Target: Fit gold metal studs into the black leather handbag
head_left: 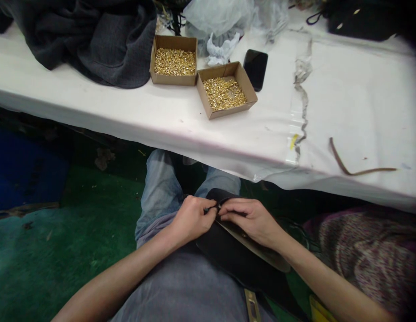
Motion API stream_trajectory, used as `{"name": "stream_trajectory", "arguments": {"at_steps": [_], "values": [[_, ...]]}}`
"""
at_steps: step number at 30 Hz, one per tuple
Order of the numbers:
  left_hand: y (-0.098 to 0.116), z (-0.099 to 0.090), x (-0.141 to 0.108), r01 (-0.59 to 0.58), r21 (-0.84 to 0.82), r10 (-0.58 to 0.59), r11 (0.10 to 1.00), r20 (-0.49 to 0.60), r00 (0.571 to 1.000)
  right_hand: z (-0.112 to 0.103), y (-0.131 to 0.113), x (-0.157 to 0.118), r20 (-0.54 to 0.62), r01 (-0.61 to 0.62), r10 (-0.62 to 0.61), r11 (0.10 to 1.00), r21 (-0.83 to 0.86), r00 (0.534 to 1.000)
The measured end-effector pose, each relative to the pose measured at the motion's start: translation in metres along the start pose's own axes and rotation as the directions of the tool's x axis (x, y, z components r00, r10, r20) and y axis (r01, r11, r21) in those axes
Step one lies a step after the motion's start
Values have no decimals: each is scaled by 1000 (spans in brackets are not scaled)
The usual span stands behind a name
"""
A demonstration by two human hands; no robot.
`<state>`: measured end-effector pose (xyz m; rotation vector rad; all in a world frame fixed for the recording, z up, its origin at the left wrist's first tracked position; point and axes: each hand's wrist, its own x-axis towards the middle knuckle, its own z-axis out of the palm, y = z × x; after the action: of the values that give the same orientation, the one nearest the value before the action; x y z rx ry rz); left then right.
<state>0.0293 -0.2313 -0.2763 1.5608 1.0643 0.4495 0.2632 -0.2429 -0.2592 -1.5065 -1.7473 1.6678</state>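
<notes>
white creased table (pixel 137 112); left hand (pixel 195 218) pinches dark sliver (pixel 210 209); right hand (pixel 251 219), narrow (grip unclear), over black material (pixel 224 255).

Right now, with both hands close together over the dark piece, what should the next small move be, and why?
I'd probably hold the left hand steady and bring the right hand slightly closer: the left hand pinches a slim dark item, and the right hand is curled just beside it, over the dark piece. Whether they touch is too small to tell.

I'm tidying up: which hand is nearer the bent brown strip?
Right. The right hand is below and left of the strip; the left hand is farther left.
</notes>
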Motion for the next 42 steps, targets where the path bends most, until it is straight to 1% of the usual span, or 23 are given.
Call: {"name": "stream_trajectory", "arguments": {"at_steps": [2,4,7,9,13,15,18,19,21,25,27,30,34,36,39,42], "values": [[2,-4,2,3,-7,-3,1000,32,999,4,3,-3,-74,7,-6,1000,25,997],[3,-8,3,15,-9,-14,1000,58,998,8,7,-6,-118,6,-1,999,42,993],[0,-11,3,31,-30,-28,999,91,995,12,11,-9,-145,-20,28,998,55,989],[-3,-14,3,42,-43,-37,998,115,993,13,14,-10,-155,-56,68,995,81,986],[-3,-23,6,33,-34,-27,999,172,985,17,18,-9,-175,-138,174,970,200,969],[-1,-27,9,25,-23,-20,999,194,981,22,19,-8,-218,-127,179,964,235,959],[1,-29,11,31,-13,-27,999,223,974,31,19,-7,-304,-76,152,966,249,940],[1,-29,11,36,-15,-32,999,232,972,34,19,-7,-318,-75,161,961,266,934],[0,-27,11,53,-27,-44,998,242,969,39,19,-8,-330,-109,222,938,328,918],[-3,-21,10,95,-71,-77,993,221,972,42,22,-9,-320,-234,388,873,428,865],[-4,-17,9,106,-108,-83,989,198,977,42,26,-10,-284,-273,428,848,455,858],[-8,-12,7,103,-155,-78,983,163,984,41,31,-9,-244,-285,441,827,485,864],[-11,-8,4,105,-145,-93,984,90,992,43,37,-9,-224,-311,472,803,508,853],[-11,-7,3,108,-149,-100,983,58,993,43,43,-11,-217,-313,471,803,508,855],[-7,-7,3,101,-169,-95,980,45,994,44,55,-15,-190,-315,467,793,521,864],[-2,-8,3,61,-162,-55,985,36,998,44,62,-18,-183,-334,487,783,526,854]]}}
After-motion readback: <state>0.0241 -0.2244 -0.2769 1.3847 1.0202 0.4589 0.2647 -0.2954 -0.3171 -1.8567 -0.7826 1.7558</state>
